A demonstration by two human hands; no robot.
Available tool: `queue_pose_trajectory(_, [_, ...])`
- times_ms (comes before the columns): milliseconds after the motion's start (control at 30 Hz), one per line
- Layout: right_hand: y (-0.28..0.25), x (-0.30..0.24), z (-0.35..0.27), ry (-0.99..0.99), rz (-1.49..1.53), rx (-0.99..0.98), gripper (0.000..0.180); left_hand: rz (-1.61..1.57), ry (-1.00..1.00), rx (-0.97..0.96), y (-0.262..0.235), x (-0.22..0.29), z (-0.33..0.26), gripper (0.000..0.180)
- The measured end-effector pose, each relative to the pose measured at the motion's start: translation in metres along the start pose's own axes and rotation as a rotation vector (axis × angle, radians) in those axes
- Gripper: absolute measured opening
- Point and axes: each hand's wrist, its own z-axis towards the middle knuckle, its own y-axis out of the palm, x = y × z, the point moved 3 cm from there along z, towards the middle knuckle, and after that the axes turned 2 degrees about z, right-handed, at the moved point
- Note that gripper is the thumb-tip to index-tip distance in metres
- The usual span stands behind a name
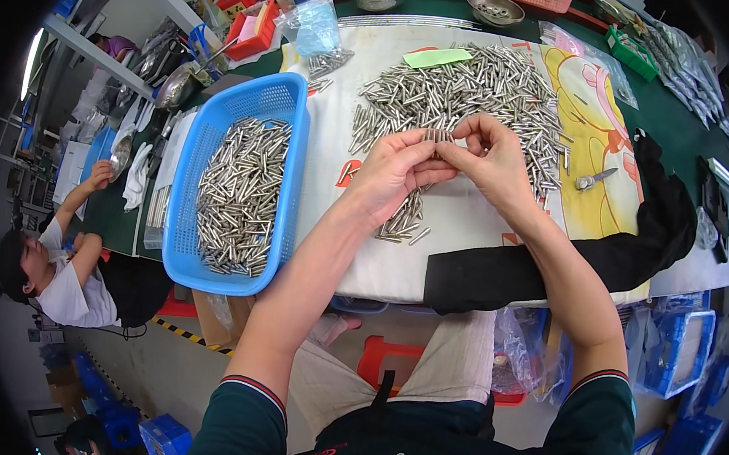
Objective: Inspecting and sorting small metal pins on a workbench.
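My left hand [395, 172] and my right hand [489, 156] meet over a white cloth [467, 209] on the table. Together they pinch a small row of short metal pins [439, 135] held side by side between the fingertips. Behind the hands spreads a large loose heap of the same shiny metal pins [467, 87]. A smaller cluster of pins [405, 218] lies on the cloth just below my left hand. To the left stands a blue plastic basket [186, 215] holding several more pins [240, 192].
A black cloth [548, 261] drapes over the near table edge on the right. A small metal tool [594, 179] lies on a cartoon-printed sheet [596, 125]. Metal bowls [495, 9], red trays and plastic bags line the far edge. Another person [57, 265] sits at left.
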Motion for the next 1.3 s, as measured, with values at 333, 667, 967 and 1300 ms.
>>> queue_pose_trajectory(333, [0.001, -0.002, 0.001, 0.081, 0.141, -0.034, 0.015, -0.349, -0.15, -0.03, -0.006, -0.005, 0.001, 0.018])
queue_pose_trajectory(667, [0.001, 0.0, 0.001, 0.087, 0.093, -0.037, 0.016, -0.398, -0.19, -0.048, -0.008, -0.008, 0.002, 0.019])
queue_pose_trajectory(967, [0.002, -0.002, 0.0, 0.089, 0.028, -0.042, 0.013, -0.388, -0.2, -0.042, -0.005, -0.007, 0.001, 0.025])
queue_pose_trajectory(1300, [-0.002, 0.0, 0.001, -0.094, 0.083, 0.165, 0.02, -0.355, -0.16, -0.014, -0.002, 0.0, -0.023, 0.024])
